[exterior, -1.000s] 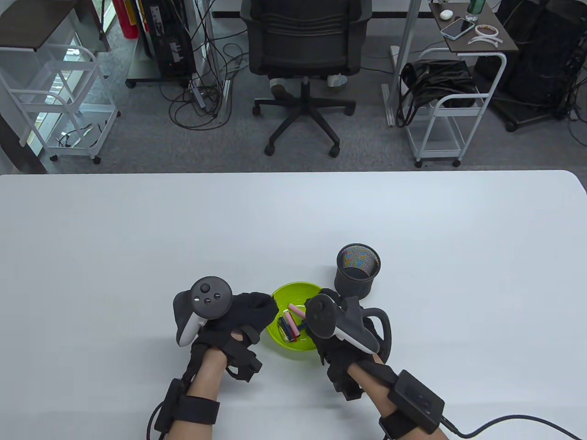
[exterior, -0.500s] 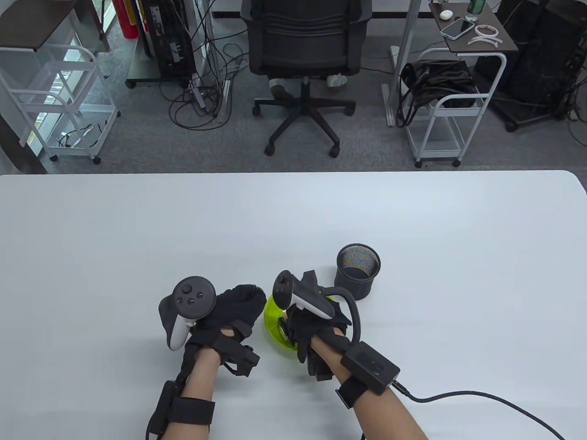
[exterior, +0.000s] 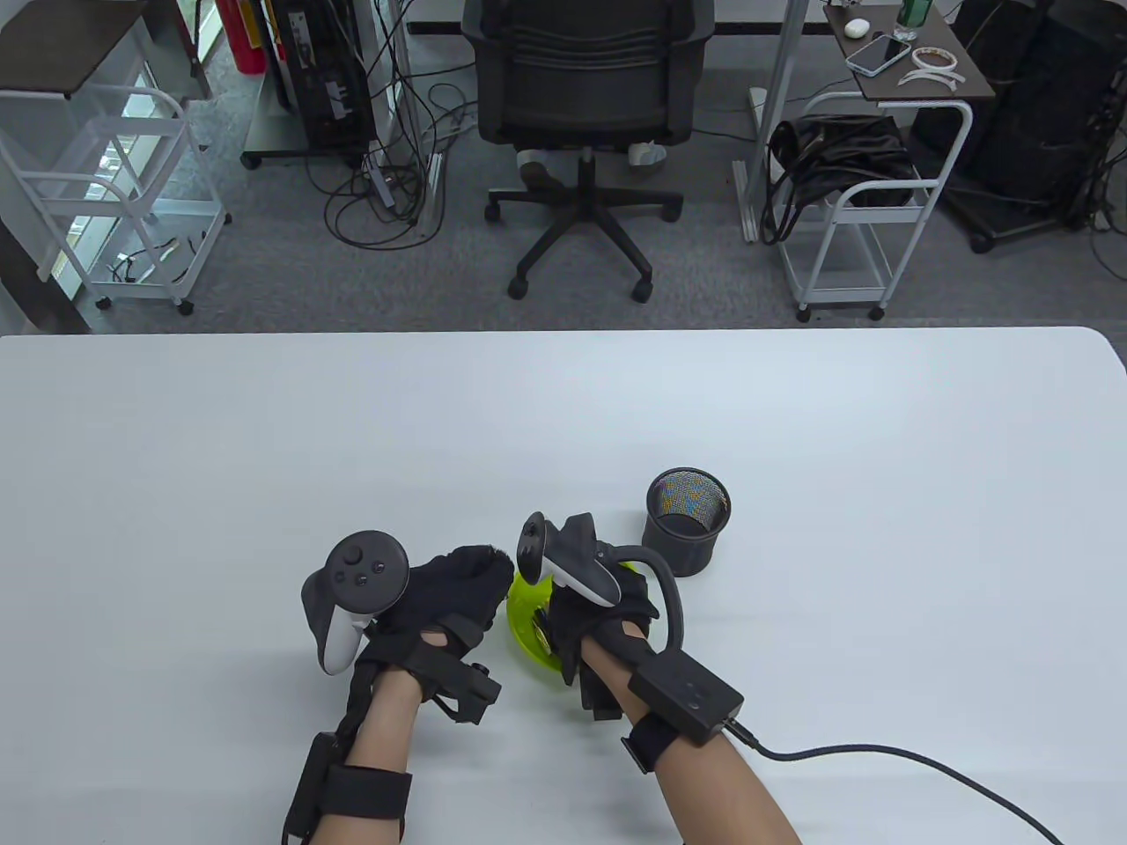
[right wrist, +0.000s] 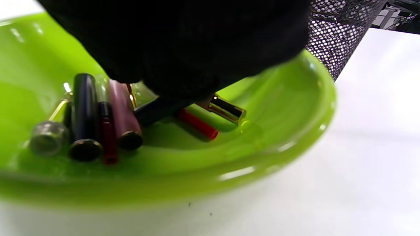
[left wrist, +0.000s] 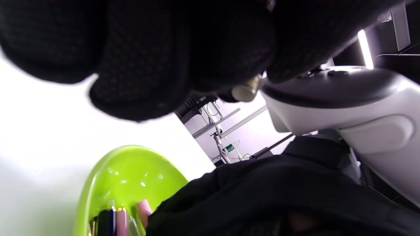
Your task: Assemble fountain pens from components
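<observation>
While my right hand (exterior: 607,616) reaches down into the green bowl (exterior: 521,616) among the pen parts (right wrist: 108,124), I cannot tell whether its fingers pinch anything. My left hand (exterior: 458,590) rests curled at the bowl's left rim, its grip unclear; the mesh cup (exterior: 687,519) stands just beyond on the right. The white table (exterior: 264,440) lies open on the far side and to the left.

The table view looks down from above; both wrist views sit close, sharing the green bowl (exterior: 521,616) (left wrist: 124,173) (right wrist: 279,147).

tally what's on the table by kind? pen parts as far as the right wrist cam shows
Green bowl: 1
Black mesh pen cup: 1
Pen parts visible in the bowl, right wrist view: at least 6: clear piece, black barrel, dark red piece, pink barrel, red piece, gold-trimmed piece; more hidden under the right hand.
Total: at least 8
</observation>
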A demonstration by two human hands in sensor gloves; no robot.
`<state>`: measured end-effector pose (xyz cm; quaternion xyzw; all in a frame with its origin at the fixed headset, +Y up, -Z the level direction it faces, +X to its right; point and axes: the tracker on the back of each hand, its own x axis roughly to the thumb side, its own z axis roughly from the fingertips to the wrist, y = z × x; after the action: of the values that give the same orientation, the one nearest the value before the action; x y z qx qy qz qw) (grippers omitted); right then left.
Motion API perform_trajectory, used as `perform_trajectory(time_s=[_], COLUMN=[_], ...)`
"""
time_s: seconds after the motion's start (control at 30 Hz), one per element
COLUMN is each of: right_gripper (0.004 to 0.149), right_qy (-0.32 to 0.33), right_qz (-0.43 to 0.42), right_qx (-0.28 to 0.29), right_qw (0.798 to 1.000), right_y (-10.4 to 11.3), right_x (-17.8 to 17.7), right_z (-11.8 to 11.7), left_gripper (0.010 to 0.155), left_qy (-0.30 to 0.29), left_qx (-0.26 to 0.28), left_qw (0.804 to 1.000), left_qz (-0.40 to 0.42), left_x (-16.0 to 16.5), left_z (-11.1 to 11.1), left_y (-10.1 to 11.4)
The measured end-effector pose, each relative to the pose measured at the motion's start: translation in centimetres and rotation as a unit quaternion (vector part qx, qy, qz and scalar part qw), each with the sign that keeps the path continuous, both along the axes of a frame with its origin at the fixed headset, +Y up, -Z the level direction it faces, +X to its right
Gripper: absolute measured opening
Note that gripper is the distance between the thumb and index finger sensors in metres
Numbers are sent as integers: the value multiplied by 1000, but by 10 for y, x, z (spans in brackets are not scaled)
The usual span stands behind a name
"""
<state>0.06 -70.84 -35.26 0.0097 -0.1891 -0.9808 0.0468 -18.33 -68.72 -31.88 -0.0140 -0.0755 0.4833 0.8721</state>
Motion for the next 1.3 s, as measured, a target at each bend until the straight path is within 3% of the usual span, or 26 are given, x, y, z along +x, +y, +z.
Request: perform_trajectory(time_s=[0.4, 0.7, 0.97, 1.13, 1.3], right_gripper=[42, 43, 48, 42, 45], right_qy=[-5, -31, -31, -20, -10], right_qz=[31, 20, 49, 52, 43], right_qx=[5, -16, -8, 1, -8], right_qw=[1000, 999, 998, 998, 999], right_y=[6, 4, 5, 9, 10], right_x=[-5, 3, -5, -6, -9], right_z=[6, -1, -10, -8, -5], left_gripper=[41, 42, 42, 42, 41], left_qy=[-1, 41, 64, 62, 57], left_qx=[6, 6, -4, -10, -15], left_qw=[1000, 999, 998, 998, 998], left_qz=[8, 9, 25, 23, 16], left_x=[-2, -12, -21, -19, -17], left_z=[5, 9, 9, 9, 8], left_y=[3, 7, 5, 4, 3])
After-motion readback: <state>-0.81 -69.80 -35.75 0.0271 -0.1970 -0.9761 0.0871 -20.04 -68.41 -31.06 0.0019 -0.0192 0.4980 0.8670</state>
